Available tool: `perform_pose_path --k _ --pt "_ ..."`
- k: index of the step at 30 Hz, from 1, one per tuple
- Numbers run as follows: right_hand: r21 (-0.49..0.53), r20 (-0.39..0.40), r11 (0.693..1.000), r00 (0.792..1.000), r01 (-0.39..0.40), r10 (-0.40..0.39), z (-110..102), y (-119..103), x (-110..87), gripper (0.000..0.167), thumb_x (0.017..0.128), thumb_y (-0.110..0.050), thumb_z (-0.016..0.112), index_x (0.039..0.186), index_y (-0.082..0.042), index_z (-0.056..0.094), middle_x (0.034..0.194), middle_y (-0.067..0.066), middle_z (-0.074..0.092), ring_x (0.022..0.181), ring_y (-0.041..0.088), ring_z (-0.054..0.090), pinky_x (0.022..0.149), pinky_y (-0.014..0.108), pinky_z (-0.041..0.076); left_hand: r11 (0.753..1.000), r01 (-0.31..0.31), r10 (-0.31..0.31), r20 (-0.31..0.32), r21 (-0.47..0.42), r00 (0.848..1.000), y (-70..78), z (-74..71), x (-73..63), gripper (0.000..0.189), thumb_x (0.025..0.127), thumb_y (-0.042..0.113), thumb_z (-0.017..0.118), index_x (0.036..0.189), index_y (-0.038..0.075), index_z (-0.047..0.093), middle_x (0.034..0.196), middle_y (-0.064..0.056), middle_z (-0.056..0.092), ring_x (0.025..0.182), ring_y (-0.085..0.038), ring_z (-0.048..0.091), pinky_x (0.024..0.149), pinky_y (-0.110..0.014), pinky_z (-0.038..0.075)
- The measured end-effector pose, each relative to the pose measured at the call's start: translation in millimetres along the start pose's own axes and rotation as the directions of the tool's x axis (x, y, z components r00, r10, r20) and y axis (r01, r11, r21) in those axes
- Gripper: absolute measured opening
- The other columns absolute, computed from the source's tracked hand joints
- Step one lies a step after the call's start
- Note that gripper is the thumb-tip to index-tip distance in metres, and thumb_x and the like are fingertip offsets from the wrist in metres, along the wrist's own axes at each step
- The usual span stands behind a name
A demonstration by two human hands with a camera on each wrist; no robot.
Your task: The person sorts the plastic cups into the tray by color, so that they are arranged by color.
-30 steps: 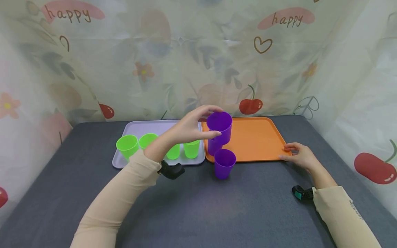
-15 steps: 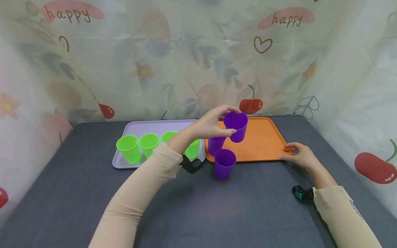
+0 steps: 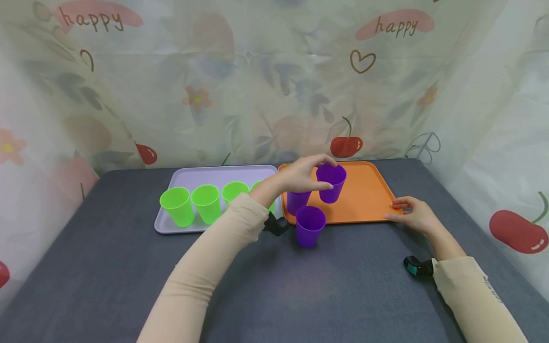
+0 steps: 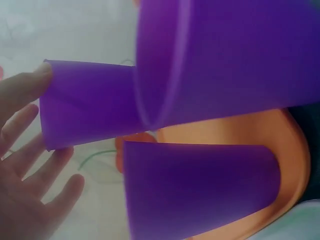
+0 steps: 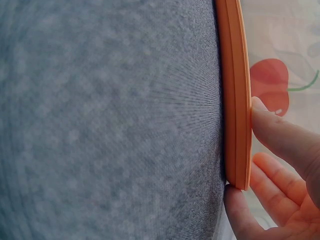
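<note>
My left hand (image 3: 302, 175) pinches the rim of a purple cup (image 3: 333, 186) between thumb and fingers, upright over the left half of the orange tray (image 3: 364, 190). In the left wrist view the thumb lies at the held cup's (image 4: 92, 105) rim. A second purple cup (image 3: 298, 202) stands at the tray's left end, partly behind a third purple cup (image 3: 310, 227) on the table in front of the tray. At the tray's front right corner rests my right hand (image 3: 413, 216); in the right wrist view its thumb and fingers hold the orange edge (image 5: 237, 115).
Left of the orange tray lies a lilac tray (image 3: 223, 172) with several green cups (image 3: 207, 205) in a row, the rightmost partly hidden by my left forearm. A dark grey cloth (image 3: 326, 295) covers the table. A printed curtain (image 3: 257, 95) hangs behind.
My left hand has carried the purple cup rightward, away from the second purple cup, then slightly lower over the orange tray. The right hand has stayed at the tray corner.
</note>
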State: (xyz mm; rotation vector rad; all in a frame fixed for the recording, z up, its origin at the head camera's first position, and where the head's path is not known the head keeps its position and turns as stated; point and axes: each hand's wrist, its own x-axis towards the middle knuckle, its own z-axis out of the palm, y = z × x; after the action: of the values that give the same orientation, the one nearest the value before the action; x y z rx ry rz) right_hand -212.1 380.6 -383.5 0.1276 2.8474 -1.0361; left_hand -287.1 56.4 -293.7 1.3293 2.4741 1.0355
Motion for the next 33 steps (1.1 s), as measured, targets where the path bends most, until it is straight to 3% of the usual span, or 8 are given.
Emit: perform_pose_path --k 8,17,33 --pt "-0.003 0.003 1.000 1.000 0.005 -0.005 -0.4 -0.8 -1.3 0.069 0.084 -0.037 0.067 0.131 0.008 0.042 0.133 0.032 0.045 0.121 0.047 0.040 0.098 0.058 0.036 0.998 0.024 -0.028 0.076 0.053 0.997 -5.9 8.6 2.5 0.047 0.085 0.023 0.068 0.125 0.008 0.049 0.130 -0.005 0.055 0.129 -0.019 0.046 0.109 -0.033 0.035" --pt "-0.001 0.005 1.000 1.000 0.013 -0.013 -0.2 -1.2 -2.6 0.069 0.085 -0.038 0.066 0.131 0.007 0.042 0.133 0.033 0.045 0.119 0.048 0.042 0.097 0.057 0.038 0.996 0.033 -0.039 0.079 0.084 0.996 -13.2 13.7 6.2 0.049 0.082 0.026 0.071 0.123 0.007 0.052 0.126 -0.006 0.058 0.124 -0.018 0.050 0.107 -0.030 0.037" --pt "-0.014 0.001 1.000 1.000 0.015 -0.015 -0.6 -2.0 -2.4 0.069 0.084 -0.037 0.067 0.130 0.008 0.042 0.132 0.032 0.046 0.121 0.047 0.040 0.098 0.058 0.037 0.987 0.103 -0.117 0.114 0.127 0.987 -17.7 19.4 9.3 0.051 0.081 0.030 0.072 0.123 0.010 0.052 0.132 -0.005 0.056 0.129 -0.017 0.047 0.108 -0.029 0.037"
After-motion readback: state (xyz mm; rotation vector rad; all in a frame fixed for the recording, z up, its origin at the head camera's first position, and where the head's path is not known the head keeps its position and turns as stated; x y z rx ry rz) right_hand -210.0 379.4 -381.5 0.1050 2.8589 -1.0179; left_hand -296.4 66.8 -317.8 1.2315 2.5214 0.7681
